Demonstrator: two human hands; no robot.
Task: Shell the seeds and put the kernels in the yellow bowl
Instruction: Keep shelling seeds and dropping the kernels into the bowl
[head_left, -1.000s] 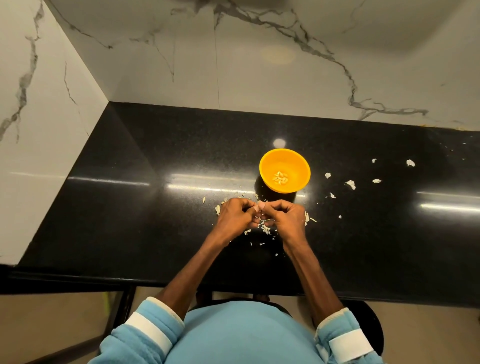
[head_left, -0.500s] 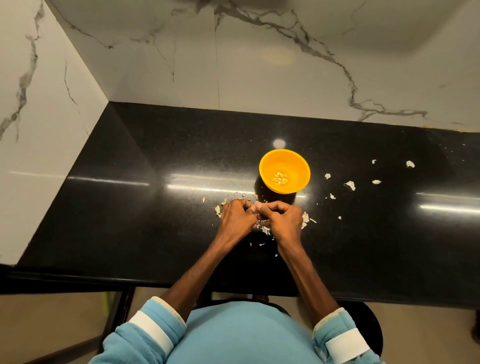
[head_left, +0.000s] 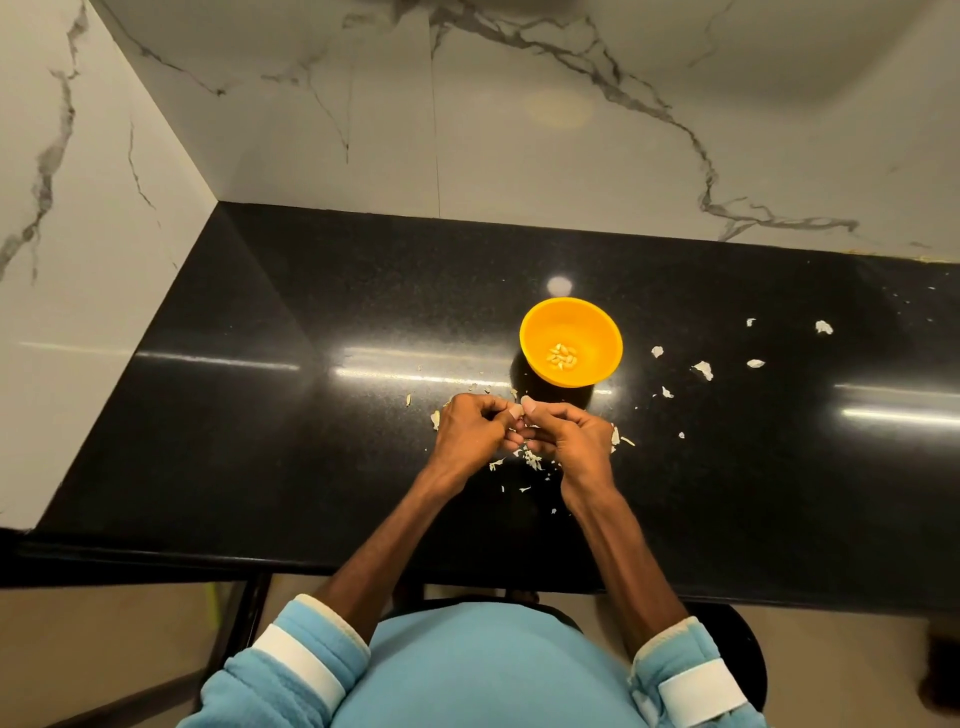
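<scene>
The yellow bowl (head_left: 570, 340) stands on the black counter (head_left: 311, 415) with several pale kernels (head_left: 562, 356) at its bottom. Just in front of it my left hand (head_left: 475, 434) and my right hand (head_left: 569, 436) meet, thumbs tip to tip, fingers curled together around a seed that the fingers hide. Bits of pale shell (head_left: 531, 460) lie on the counter under and around both hands.
More shell pieces (head_left: 702, 369) are scattered to the right of the bowl. Marble walls (head_left: 78, 260) close the counter at the left and at the back. The counter's front edge runs just below my forearms.
Both hands have stayed pressed together in front of the bowl, with only small finger movements. The bowl has not moved.
</scene>
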